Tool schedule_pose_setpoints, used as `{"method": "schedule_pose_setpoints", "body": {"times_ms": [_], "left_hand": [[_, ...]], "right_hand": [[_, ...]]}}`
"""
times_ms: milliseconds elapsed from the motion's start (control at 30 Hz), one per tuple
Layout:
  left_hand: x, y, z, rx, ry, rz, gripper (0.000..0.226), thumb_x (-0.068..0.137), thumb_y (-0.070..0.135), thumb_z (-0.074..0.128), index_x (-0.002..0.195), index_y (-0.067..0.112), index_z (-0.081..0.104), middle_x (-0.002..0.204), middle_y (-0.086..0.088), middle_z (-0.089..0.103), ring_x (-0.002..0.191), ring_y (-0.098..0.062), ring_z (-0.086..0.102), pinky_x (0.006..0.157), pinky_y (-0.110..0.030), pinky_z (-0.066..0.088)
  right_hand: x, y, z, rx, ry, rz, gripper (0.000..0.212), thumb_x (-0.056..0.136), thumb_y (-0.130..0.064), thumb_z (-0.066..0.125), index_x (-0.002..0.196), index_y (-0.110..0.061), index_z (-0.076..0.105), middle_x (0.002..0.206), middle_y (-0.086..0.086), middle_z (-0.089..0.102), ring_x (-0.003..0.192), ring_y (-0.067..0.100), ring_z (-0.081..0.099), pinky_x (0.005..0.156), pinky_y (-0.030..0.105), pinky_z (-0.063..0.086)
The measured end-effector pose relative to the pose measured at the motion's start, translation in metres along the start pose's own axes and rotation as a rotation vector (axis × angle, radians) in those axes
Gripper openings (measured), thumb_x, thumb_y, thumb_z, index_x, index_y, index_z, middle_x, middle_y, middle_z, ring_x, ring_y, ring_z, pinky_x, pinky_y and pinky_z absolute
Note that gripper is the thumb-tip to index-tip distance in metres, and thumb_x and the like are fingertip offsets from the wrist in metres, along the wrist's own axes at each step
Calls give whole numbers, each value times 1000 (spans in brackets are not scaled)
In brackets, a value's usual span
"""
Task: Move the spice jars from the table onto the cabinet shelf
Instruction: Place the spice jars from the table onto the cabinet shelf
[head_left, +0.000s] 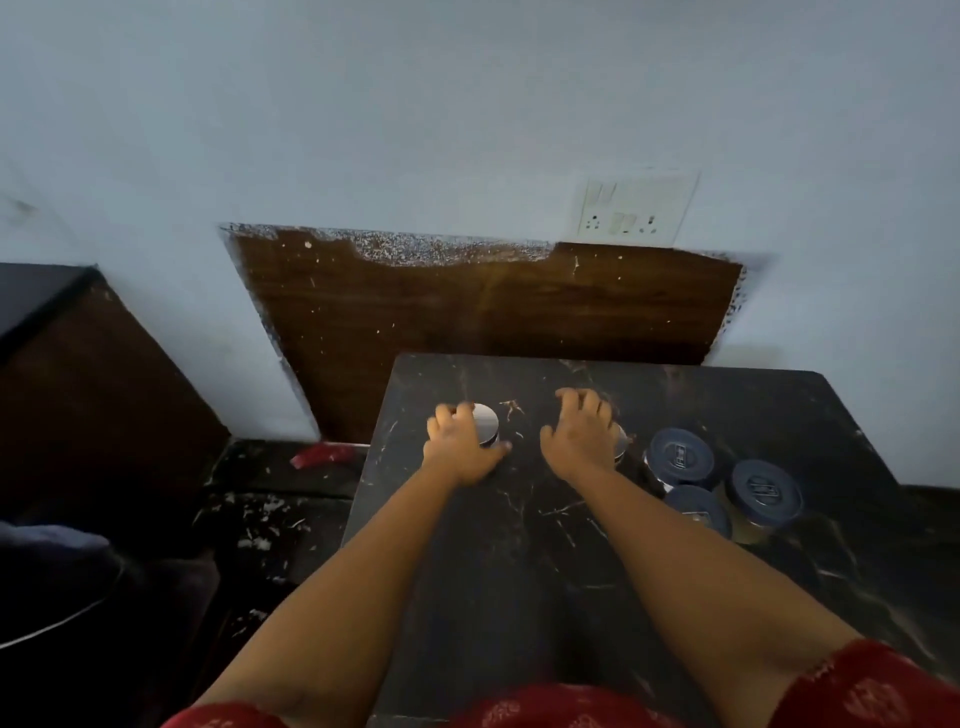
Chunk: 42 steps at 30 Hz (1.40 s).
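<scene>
Two bare arms reach out over a dark table with a black marble top (519, 561) and thin pale lines in it.

The left hand (460, 449) is near the far left corner of the table. Its fingers are curled around a small round jar with a shiny silver lid (485, 423), and the hand is touching the jar's left side. The jar stands upright on the table.

The right hand (584, 439) is near the middle of the far edge. Its fingers are bent down over a second shiny jar (622, 441). Only a small bit of that jar peeks out on the hand's right side, so I cannot tell if the fingers hold it tight.

Just beside that hand, toward the right edge, stand three round jars with dark blue lids (680, 457), close together in a bunch.

Behind the table is a pale blue wall (415, 114) with a brown wooden panel (493, 306) and a white switch plate (634, 208). Red patterned sleeves (857, 691) show at the bottom.
</scene>
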<state>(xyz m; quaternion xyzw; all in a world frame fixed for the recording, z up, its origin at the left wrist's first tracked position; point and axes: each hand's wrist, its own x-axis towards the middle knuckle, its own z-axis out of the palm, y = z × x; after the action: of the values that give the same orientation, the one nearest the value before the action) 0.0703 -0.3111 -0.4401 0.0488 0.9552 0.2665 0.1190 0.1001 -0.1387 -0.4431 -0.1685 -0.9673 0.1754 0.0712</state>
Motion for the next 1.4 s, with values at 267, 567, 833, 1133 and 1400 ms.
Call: {"method": "schedule_pose_setpoints", "body": {"times_ms": [267,567,833,1133,1400], "left_hand": [[9,-33,7,224,3,134,104,76,30,76,153,27,7,162,-1,-1,146,-31,13,111,-52,29],[46,-21,9,379,-247,238,88,84,20,70,153,31,17,162,-3,0,149,-31,0,116,-50,26],[31,-14,17,307,-189,53,79,66,50,79,133,26,43,140,-9,25,127,-34,35,100,-47,46],[42,68,-22,-273,3,134,56,63,60,72,104,24,58,105,-2,61,98,-22,60,82,-37,53],[33,107,-48,-863,-67,58,67,74,81,47,96,21,69,100,-4,70,93,-19,66,83,-39,53]], "right_hand": [[-36,-11,50,-94,-79,-174,62,83,-32,60,140,-18,39,141,10,38,129,29,37,108,40,35],[-39,-4,56,-140,-189,-298,92,80,-40,69,151,-16,17,155,12,21,144,32,21,117,44,26],[-29,7,30,-89,-166,-342,93,81,-40,69,152,-19,12,153,10,20,140,30,24,115,41,27],[-9,6,-21,171,-124,-265,123,65,-53,80,154,-23,1,151,8,20,139,28,24,114,44,28],[17,8,-73,587,116,-227,92,57,-29,88,133,-18,38,120,0,42,104,13,49,84,27,50]]}}
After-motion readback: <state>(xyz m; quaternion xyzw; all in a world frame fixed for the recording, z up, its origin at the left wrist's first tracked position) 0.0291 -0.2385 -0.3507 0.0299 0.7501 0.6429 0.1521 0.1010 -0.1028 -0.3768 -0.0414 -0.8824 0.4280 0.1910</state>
